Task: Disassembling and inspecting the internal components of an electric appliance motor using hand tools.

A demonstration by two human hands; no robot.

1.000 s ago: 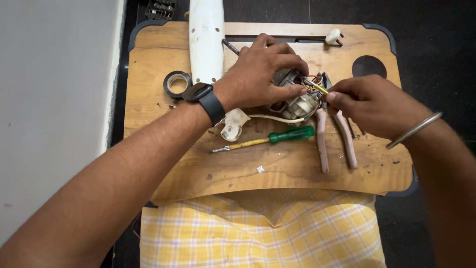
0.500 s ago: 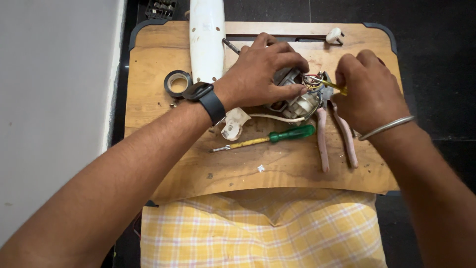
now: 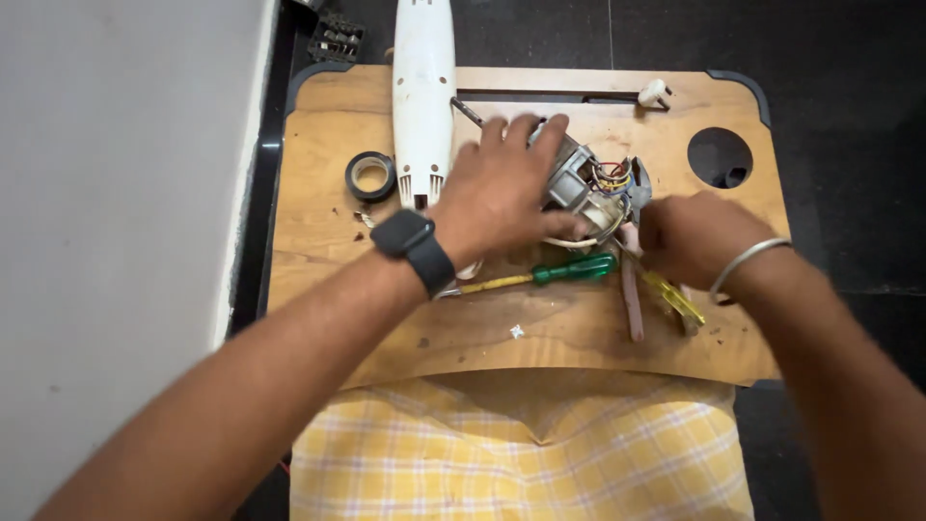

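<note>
The left hand, wearing a dark watch at the wrist, is lying over a small grey motor in the upper middle of the frame, fingers curled around its body and pressing it onto the wooden surface. Coloured wires are showing at the motor's right end. The right hand, with a metal bangle on its wrist, is sitting just right of the motor, clenched around a yellow-handled tool whose handle is sticking out below the fist; its tip is hidden. A green-handled screwdriver is lying below the left hand, and pink-handled pliers are lying beside the right hand. A long white casing and a roll of black tape are resting in the upper left.
</note>
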